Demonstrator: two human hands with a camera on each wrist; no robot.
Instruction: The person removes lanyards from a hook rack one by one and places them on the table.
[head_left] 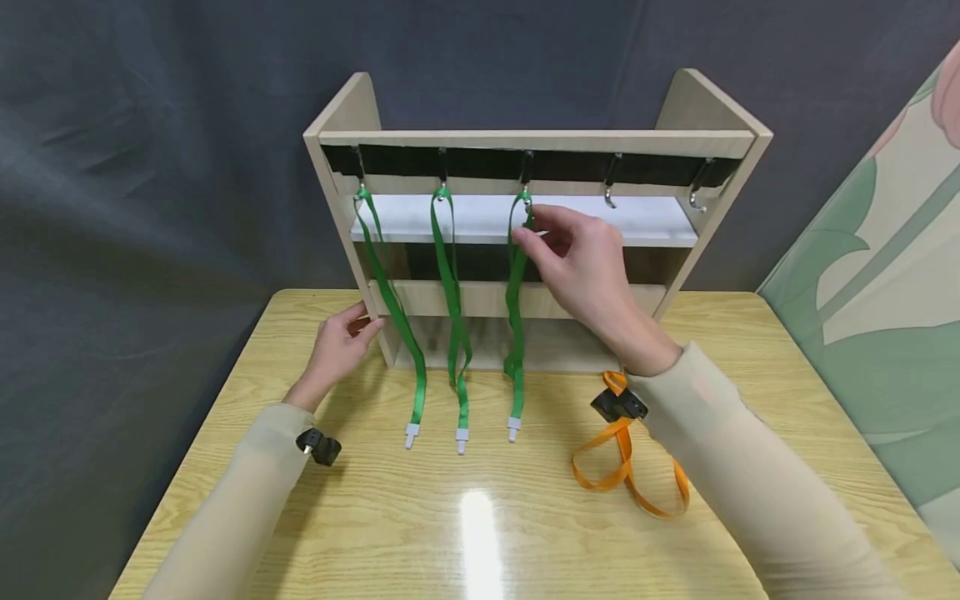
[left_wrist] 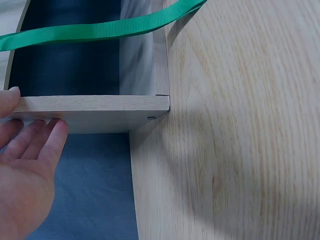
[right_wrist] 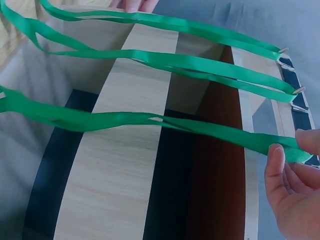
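Observation:
My right hand [head_left: 588,262] pinches the top of a green lanyard [head_left: 515,308] at the third hook from the left. In the right wrist view, thumb and fingertips hold that lanyard's [right_wrist: 215,131] loop end. Two more green lanyards, one on the leftmost hook [head_left: 397,312] and one on the second hook [head_left: 452,308], hang with white clips at their lower ends. My left hand [head_left: 339,346] holds the left side panel of the wooden shelf [head_left: 517,300] low down. In the left wrist view its thumb and fingers lie on opposite faces of the panel [left_wrist: 95,103].
The fourth hook [head_left: 609,196] and fifth hook [head_left: 697,200] carry nothing. An orange lanyard [head_left: 624,467] lies on the wooden table [head_left: 390,517], partly hidden under my right forearm. Dark cloth [head_left: 165,167] stands behind, and a floral-patterned cloth [head_left: 885,308] is at the right.

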